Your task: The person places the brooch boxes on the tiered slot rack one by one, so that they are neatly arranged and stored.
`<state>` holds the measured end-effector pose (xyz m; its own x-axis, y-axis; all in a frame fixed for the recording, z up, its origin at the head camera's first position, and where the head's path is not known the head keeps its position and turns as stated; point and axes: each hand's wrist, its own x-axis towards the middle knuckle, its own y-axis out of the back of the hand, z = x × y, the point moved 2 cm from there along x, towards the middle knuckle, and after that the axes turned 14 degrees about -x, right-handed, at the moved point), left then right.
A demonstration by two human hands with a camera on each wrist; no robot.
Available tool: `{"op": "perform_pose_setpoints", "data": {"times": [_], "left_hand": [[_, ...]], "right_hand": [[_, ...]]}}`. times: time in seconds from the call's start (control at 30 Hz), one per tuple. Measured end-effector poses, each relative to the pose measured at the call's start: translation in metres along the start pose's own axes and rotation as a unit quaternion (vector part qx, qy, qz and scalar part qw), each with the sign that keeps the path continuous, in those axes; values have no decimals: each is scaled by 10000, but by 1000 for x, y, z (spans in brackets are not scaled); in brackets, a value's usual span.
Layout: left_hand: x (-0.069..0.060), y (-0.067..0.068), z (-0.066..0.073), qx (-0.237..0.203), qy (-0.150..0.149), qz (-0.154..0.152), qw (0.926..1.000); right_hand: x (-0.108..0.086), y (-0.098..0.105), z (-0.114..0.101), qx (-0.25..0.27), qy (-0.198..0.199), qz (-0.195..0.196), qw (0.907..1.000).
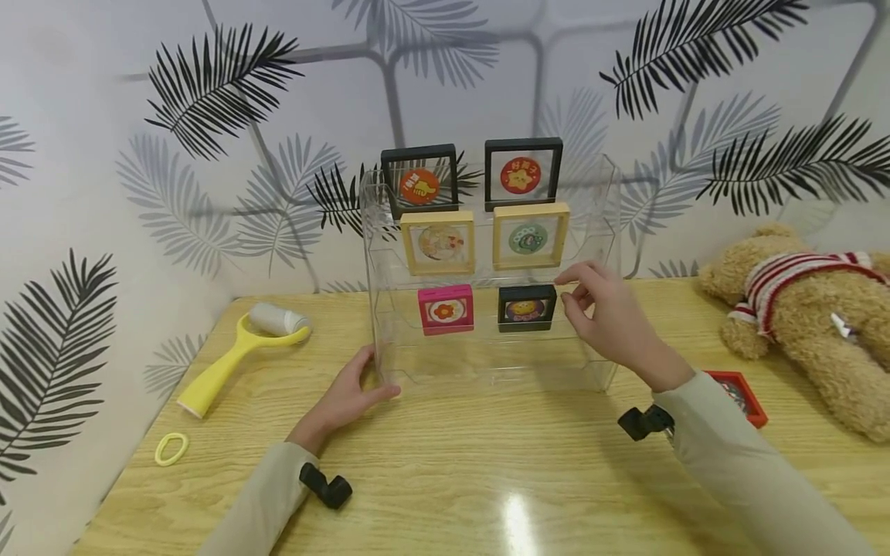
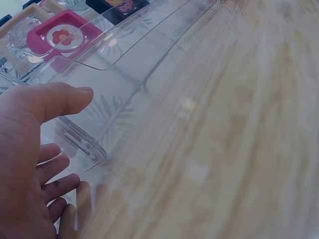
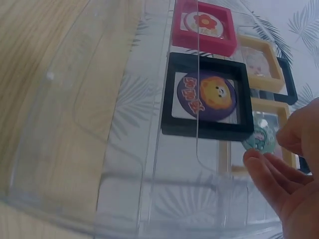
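A clear tiered display stand (image 1: 487, 378) stands against the wall, with small square frames on its shelves. The lowest shelf holds a pink frame (image 1: 446, 310) with a red flower and a small black frame (image 1: 526, 308) with a lion picture on purple. My right hand (image 1: 612, 316) hovers beside the black frame's right edge, thumb and fingers bent loosely and holding nothing. In the right wrist view, the fingertips (image 3: 253, 158) are just off the black frame's corner. My left hand (image 1: 351, 394) rests at the stand's lower left corner, thumb extended in front, fingers beside the side panel.
Higher tiers hold two cream frames (image 1: 531, 236) and two larger black frames (image 1: 523, 174). At right lie a teddy bear (image 1: 813, 309) and a red frame (image 1: 740, 398), partly behind the right sleeve. A yellow-handled lint roller (image 1: 229, 363) and yellow ring (image 1: 171, 449) lie at left.
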<state>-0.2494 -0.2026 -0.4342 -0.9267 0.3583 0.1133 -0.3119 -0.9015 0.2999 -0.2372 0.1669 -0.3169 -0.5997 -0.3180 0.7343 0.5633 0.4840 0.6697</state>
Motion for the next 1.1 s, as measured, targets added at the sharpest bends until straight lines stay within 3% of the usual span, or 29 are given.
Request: {"op": "perform_pose_setpoints", "data": {"times": [0.17,0.3,0.43,0.53,0.6,0.7,0.83,1.1], "left_hand": [[2,0,-2,75,96,-10,9999],[2,0,-3,25,98,25,9999],[1,0,-3,-20,77,6,10000],[0,-1,-3,-6,51,-26,10000],[0,-2,-2,-22,24,-22,10000],[0,-1,-3,-21,2,11,10000],[0,-1,-3,46,-50,39,10000],[1,0,-2,27,-155,24,9999]], "right_hand": [[-16,17,10,-261,-139,419,9987],[-32,30,21,-297,-351,454,9979],[-49,43,32,-420,-573,97,9974],[-60,54,43,-718,-451,-313,9959],[-67,59,50,-849,-308,-791,9928],[-76,63,61,-822,-318,-1744,9807],[-90,66,76,-785,-621,-2892,9520],[-121,73,106,-736,-1255,-4072,9017]]}}
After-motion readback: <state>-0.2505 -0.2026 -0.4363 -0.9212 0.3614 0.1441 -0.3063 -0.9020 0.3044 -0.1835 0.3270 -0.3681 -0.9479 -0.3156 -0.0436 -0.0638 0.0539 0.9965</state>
